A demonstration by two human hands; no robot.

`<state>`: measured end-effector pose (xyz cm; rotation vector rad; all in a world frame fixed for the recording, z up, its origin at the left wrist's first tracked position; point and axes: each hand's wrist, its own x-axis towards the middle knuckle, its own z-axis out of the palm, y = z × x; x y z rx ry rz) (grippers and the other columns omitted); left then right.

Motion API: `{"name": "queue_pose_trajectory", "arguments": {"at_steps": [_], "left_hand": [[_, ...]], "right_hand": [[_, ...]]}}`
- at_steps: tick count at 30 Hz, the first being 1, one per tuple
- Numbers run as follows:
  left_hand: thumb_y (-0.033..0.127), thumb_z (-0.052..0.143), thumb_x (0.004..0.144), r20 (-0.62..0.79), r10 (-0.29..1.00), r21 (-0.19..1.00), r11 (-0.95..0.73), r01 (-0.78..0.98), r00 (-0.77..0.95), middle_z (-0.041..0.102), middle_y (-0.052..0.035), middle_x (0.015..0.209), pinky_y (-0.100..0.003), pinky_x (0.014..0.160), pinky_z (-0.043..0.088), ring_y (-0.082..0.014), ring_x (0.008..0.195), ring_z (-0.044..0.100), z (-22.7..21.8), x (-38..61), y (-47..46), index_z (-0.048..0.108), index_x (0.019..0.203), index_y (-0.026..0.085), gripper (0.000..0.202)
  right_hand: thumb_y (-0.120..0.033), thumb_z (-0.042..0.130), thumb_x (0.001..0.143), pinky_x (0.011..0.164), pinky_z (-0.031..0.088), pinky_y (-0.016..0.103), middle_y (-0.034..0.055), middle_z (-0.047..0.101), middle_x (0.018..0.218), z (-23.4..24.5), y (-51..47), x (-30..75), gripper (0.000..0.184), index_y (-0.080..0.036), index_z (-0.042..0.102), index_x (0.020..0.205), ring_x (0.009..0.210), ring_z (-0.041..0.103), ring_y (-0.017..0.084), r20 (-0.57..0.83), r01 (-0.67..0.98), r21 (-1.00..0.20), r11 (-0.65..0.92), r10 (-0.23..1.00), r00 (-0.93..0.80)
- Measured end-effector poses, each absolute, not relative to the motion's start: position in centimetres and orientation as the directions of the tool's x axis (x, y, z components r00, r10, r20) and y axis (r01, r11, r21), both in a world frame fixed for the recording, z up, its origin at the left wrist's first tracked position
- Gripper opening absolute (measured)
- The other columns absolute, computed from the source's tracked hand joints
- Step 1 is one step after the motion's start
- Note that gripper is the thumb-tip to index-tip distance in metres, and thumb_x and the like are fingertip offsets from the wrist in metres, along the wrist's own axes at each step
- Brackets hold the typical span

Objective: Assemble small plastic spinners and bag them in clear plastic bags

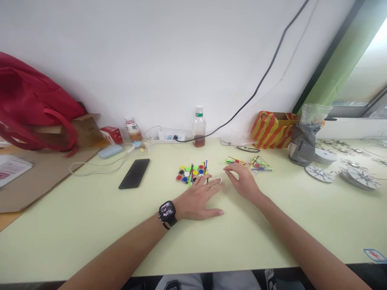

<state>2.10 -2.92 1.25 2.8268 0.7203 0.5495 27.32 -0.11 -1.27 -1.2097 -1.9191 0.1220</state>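
- White piece (220, 180): on the bench (90, 225), at the fingertips of the left hand (196, 201)
- Left hand: spread, palm down, nearer the piece
- Right hand (243, 182): to its right, thumb and forefinger close together; cannot tell whether they pinch anything

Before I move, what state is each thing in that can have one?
Left hand: fingers spread beside the discs
Right hand: thumb and forefinger close together; cannot tell if holding anything
Discs: loose, clustered
Watch: screen lit
Phone: flat, screen dark
Clear bottle: upright, capped, partly filled
Labelled bottle: capped
Black plug: plugged into power strip
Striped bag: standing, top open
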Motion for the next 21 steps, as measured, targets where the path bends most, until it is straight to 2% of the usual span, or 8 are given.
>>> {"name": "queue_pose_trajectory", "arguments": {"at_steps": [3,6,9,12,14,16,18,21], "left_hand": [[0.042,0.062,0.098,0.345,0.486,0.285,-0.869,0.404,0.803,0.065,-0.0096,0.137,-0.053,0.115,0.043,-0.0344,0.135,0.049,1.5,2.2,-3.1,0.055,0.146,0.028,0.050],[0.027,0.055,0.101,0.390,0.494,0.285,-0.867,0.408,0.777,0.068,-0.0094,0.124,-0.048,0.112,0.046,-0.0296,0.127,0.053,1.5,2.1,-3.2,0.060,0.140,0.026,0.039],[0.027,0.058,0.100,0.389,0.510,0.263,-0.860,0.438,0.767,0.068,-0.0096,0.123,-0.050,0.110,0.046,-0.0310,0.127,0.052,1.4,2.0,-3.0,0.068,0.124,0.025,0.026],[0.030,0.063,0.099,0.372,0.515,0.284,-0.855,0.433,0.772,0.072,-0.0067,0.115,-0.048,0.107,0.047,-0.0301,0.123,0.054,1.2,1.9,-2.7,0.072,0.104,0.025,0.011],[0.033,0.066,0.098,0.381,0.526,0.306,-0.848,0.434,0.760,0.074,-0.0055,0.111,-0.046,0.104,0.048,-0.0293,0.120,0.055,1.1,1.9,-2.5,0.071,0.100,0.025,0.010],[0.037,0.069,0.097,0.405,0.556,0.332,-0.829,0.450,0.726,0.074,-0.0053,0.105,-0.044,0.100,0.049,-0.0285,0.115,0.059,1.0,1.9,-2.4,0.070,0.100,0.025,0.013],[0.038,0.071,0.095,0.431,0.595,0.382,-0.802,0.460,0.679,0.074,-0.0052,0.102,-0.041,0.094,0.051,-0.0266,0.107,0.063,0.9,1.9,-2.4,0.070,0.103,0.024,0.016],[0.033,0.069,0.097,0.440,0.645,0.493,-0.755,0.432,0.625,0.073,-0.0040,0.100,-0.035,0.084,0.053,-0.0205,0.089,0.066,0.7,1.8,-2.4,0.069,0.107,0.023,0.014]], "right_hand": [[-0.028,0.052,0.100,0.086,0.054,0.043,0.0074,0.074,0.095,-1.0,-0.4,27.4,0.018,-0.025,0.064,0.112,0.088,0.069,0.027,0.585,0.670,-0.542,0.508,0.800,-0.133],[-0.027,0.048,0.101,0.084,0.055,0.040,0.0082,0.074,0.096,-0.6,-0.6,27.5,0.019,-0.025,0.066,0.107,0.088,0.069,0.026,0.598,0.645,-0.550,0.531,0.790,-0.140],[-0.028,0.045,0.103,0.093,0.055,0.044,0.0107,0.075,0.114,-0.3,-0.8,27.3,0.028,-0.026,0.067,0.121,0.098,0.073,0.026,0.603,0.618,-0.573,0.538,0.787,-0.126],[-0.036,0.053,0.102,0.099,0.055,0.046,0.0117,0.072,0.129,-0.3,-0.8,27.0,0.033,-0.026,0.062,0.132,0.105,0.075,0.026,0.554,0.534,-0.684,0.498,0.830,-0.065],[-0.044,0.064,0.097,0.093,0.059,0.043,0.0120,0.074,0.122,-0.2,-0.8,26.9,0.031,-0.024,0.065,0.120,0.101,0.076,0.026,0.496,0.437,-0.779,0.449,0.869,-0.009],[-0.053,0.068,0.093,0.082,0.062,0.040,0.0114,0.077,0.105,0.2,-0.9,26.8,0.032,-0.022,0.067,0.103,0.088,0.076,0.025,0.419,0.334,-0.860,0.386,0.907,0.031],[-0.059,0.065,0.094,0.073,0.060,0.037,0.0102,0.076,0.089,0.6,-1.1,26.7,0.039,-0.021,0.068,0.092,0.075,0.073,0.023,0.353,0.278,-0.899,0.337,0.936,0.007],[-0.065,0.053,0.098,0.067,0.055,0.033,0.0087,0.073,0.085,1.3,-1.5,26.5,0.050,-0.019,0.069,0.086,0.066,0.063,0.018,0.299,0.276,-0.908,0.314,0.949,-0.097]]}}
